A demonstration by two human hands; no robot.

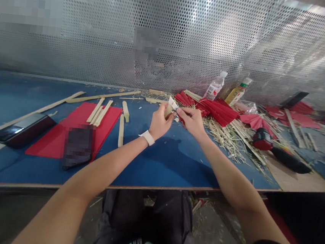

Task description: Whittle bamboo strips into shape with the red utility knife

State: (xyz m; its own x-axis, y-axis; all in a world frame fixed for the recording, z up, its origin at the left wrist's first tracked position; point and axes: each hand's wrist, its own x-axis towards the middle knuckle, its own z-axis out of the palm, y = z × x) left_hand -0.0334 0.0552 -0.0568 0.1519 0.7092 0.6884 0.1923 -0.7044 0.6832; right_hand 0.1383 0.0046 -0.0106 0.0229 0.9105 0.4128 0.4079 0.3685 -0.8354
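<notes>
I am keeping both arms stretched over the blue-topped bench (157, 171), working toward 12 o'clock. My left hand (161, 118), wearing a white wristband (148, 138), is clamping its fingers on a short, pale, flat wooden piece (168, 110) above the bench. My right hand (190, 121) is closing around a knife with a bright metal blade (172, 103); the blade is crossing the wooden piece, though I cannot tell whether its edge is biting in. Taking my hands as the dial's centre, two pale narrow wooden slats (121, 130) are lying between 8 and 9 o'clock, and farther that way a flat red sheet (45, 141) is carrying more pale strips (103, 113). A clear plastic bottle (214, 88) is standing at 2 o'clock, red pleated material (219, 110) is spreading toward 3, and straw-coloured shavings (224, 137) are scattering between 3 and 4.
</notes>
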